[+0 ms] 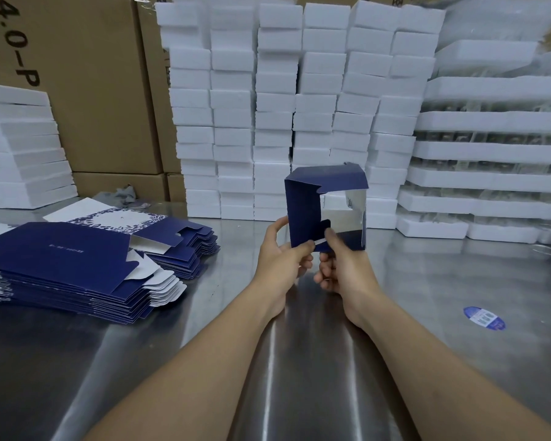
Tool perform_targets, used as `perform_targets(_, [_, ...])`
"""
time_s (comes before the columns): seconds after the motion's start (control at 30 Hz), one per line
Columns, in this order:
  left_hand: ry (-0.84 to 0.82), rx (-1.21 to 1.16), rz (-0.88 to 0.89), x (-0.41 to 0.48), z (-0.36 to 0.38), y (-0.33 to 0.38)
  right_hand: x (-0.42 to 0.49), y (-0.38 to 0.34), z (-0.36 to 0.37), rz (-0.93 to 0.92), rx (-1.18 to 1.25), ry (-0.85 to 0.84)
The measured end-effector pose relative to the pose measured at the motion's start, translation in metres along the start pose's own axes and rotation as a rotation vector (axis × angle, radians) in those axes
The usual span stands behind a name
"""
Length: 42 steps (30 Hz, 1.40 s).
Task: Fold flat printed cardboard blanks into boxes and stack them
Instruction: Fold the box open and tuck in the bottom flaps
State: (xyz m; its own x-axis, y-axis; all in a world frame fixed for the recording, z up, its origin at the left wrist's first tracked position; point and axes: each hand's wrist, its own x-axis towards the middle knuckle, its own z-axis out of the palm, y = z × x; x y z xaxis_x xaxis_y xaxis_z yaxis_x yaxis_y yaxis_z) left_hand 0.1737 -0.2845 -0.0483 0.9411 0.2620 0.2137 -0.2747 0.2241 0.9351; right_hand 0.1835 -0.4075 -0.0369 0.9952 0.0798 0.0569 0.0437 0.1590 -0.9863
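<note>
My left hand [282,253] and right hand [337,265]: both pinching half-folded blue box [303,211] above table [427,281]; flat blanks [77,265] stacked left.

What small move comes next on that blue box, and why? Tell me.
Probably press the small flap inward and tuck it shut: the left hand and right hand pinch the blue box at its lower edge, and its silver inside shows open.

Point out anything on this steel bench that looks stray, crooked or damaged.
A blue oval sticker lies alone on the right of the steel bench. The stack of flat navy cardboard blanks is fanned out, not squared. Columns of white foam blocks behind sit unevenly. No damage visible.
</note>
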Motion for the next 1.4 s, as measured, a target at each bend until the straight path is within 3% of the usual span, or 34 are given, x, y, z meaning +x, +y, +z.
perform_targets(0.73, [0.039, 0.058, -0.078, 0.0015, 0.002, 0.006, -0.0022, -0.0017, 0.0014, -0.001, -0.099, -0.072])
perform_targets(1.4, [0.093, -0.024, -0.079, -0.0017, 0.0009, 0.0071, -0.0007, -0.0041, -0.0002, 0.056, 0.016, 0.052])
